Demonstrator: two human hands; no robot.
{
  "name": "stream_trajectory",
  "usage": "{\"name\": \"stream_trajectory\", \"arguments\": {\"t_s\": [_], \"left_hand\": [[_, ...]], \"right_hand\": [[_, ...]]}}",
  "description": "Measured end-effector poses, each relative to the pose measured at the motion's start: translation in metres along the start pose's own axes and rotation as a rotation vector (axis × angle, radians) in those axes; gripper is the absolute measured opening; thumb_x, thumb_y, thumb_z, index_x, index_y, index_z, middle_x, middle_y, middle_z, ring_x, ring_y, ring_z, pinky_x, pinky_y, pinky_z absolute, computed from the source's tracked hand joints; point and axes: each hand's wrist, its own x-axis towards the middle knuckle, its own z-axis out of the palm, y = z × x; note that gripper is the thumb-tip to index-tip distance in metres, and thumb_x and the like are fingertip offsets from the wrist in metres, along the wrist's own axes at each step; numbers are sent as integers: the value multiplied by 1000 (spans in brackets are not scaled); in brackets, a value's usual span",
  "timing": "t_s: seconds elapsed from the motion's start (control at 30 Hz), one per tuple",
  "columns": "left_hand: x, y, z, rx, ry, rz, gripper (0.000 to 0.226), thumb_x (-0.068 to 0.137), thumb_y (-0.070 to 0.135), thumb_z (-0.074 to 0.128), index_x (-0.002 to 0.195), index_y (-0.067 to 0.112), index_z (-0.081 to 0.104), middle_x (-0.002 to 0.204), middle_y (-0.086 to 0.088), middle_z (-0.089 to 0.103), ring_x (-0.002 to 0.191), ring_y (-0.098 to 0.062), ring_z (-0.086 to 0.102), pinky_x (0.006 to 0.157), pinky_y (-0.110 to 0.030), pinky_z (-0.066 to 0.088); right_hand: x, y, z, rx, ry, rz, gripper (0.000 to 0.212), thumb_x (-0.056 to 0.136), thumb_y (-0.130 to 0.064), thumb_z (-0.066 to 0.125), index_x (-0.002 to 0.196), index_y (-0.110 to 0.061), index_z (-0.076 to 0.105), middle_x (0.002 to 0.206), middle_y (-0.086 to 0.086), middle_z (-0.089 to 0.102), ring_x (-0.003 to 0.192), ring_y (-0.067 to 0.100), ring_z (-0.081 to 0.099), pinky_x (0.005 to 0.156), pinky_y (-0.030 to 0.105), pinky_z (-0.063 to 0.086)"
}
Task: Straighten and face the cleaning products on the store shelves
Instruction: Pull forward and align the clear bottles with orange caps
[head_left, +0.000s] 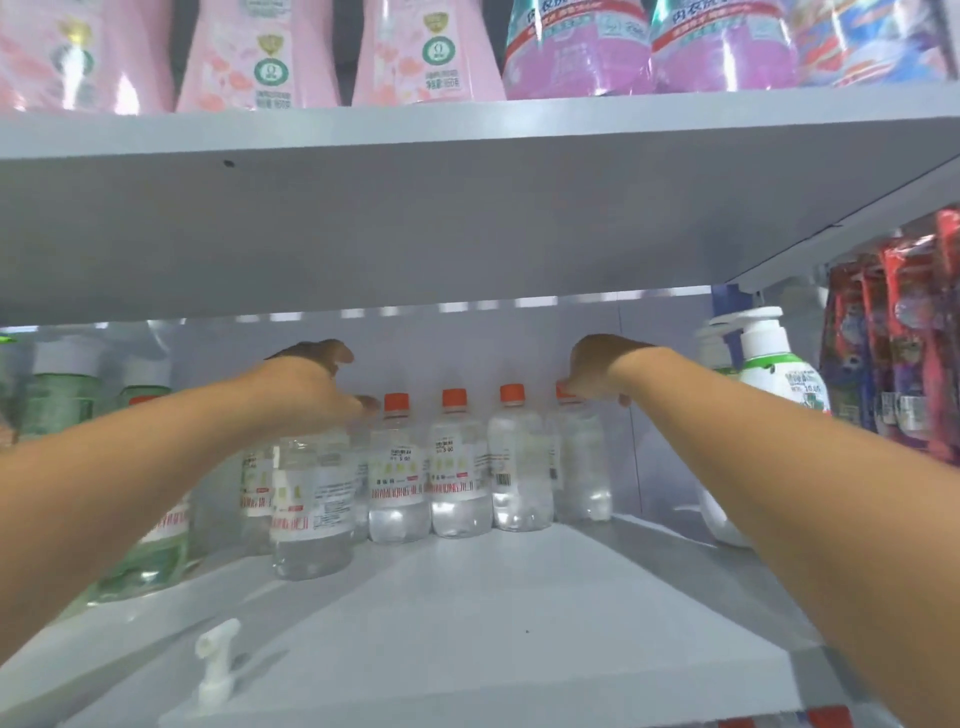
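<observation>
At the far left of the grey shelf (519, 623) stand green bottles (60, 400), partly behind my left forearm. Near the front edge a white spray nozzle (215, 660) pokes up. My left hand (311, 387) reaches deep into the shelf, knuckles up and fingers curled down over the top of a clear bottle (311, 509) that stands nearer than the others; its cap is hidden under my palm, so I seem to grip it by the neck. To its right a row of clear bottles runs along the back wall, three of them with orange caps showing: the first (399, 467), the second (460, 462) and the third (519, 457), upright and side by side, the first two with labels facing me, the third turned so its barcode shows. My right hand (597, 371) comes down on the last bottle (579, 462) of that row, fingers curled around its orange cap, holding it at the top. Further right stands a white pump bottle (774, 364) with a green label, just behind my right forearm, and beyond it red and purple pouches (893, 338) stand at the right edge. On the shelf above sit pink bottles (260, 57) at left and purple pouches (576, 52) at right.
</observation>
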Motion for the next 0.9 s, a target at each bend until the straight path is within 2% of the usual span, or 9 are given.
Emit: {"name": "stream_trajectory", "arguments": {"t_s": [0.13,0.23,0.3,0.4,0.57,0.7,0.8,0.83,0.9], "left_hand": [[34,67,13,20,-19,156,44,94,54,63,130,28,64,129,6,66,109,-20,63,94,-34,53],[55,114,38,67,-85,250,40,99,51,56,119,20,71,121,0,69,108,-23,65,95,-35,52],[67,132,56,81,-94,271,38,99,49,54,101,16,72,106,-5,70,96,-23,66,89,-35,52],[80,143,79,69,-101,268,37,95,47,57,75,17,64,77,-5,65,71,-23,62,74,-34,52],[92,147,95,-88,-109,173,33,95,34,65,69,14,59,64,-3,59,57,-20,59,57,-26,48],[88,146,98,-167,-85,97,40,91,47,71,73,14,57,68,-3,59,62,-20,61,60,-28,50],[81,150,103,-131,-30,149,40,93,51,63,80,13,61,73,-4,61,64,-19,58,59,-29,42],[81,151,103,-132,-50,163,36,95,46,61,83,12,62,79,-5,63,68,-20,58,60,-29,42],[78,149,97,-121,-96,183,24,94,33,58,79,14,59,81,-4,61,68,-20,56,62,-29,43]], "right_hand": [[16,0,27,124,-23,-63,23,102,-32,51,101,-11,59,101,6,59,78,20,57,61,28,42],[25,0,41,232,55,-60,26,99,-40,58,98,-14,57,99,5,58,88,25,57,70,28,41],[29,4,43,304,110,-20,30,96,-40,65,86,-13,55,88,4,56,88,28,56,65,27,41],[34,10,43,361,145,35,39,92,-37,71,69,-16,47,71,2,49,64,22,53,48,25,33],[38,7,40,223,131,17,32,93,-18,63,66,-14,48,69,3,49,61,20,49,46,26,30],[41,2,40,212,59,-26,29,91,-9,56,66,-14,41,69,4,44,55,20,37,47,27,28],[38,10,46,362,83,29,27,92,-32,65,73,-13,58,72,1,57,56,16,50,48,25,35],[36,12,48,415,91,40,28,88,-42,69,81,-15,65,76,-1,62,57,15,54,48,24,38],[34,14,49,435,110,47,28,86,-44,71,85,-16,66,77,-2,61,59,15,55,48,23,38]]}}
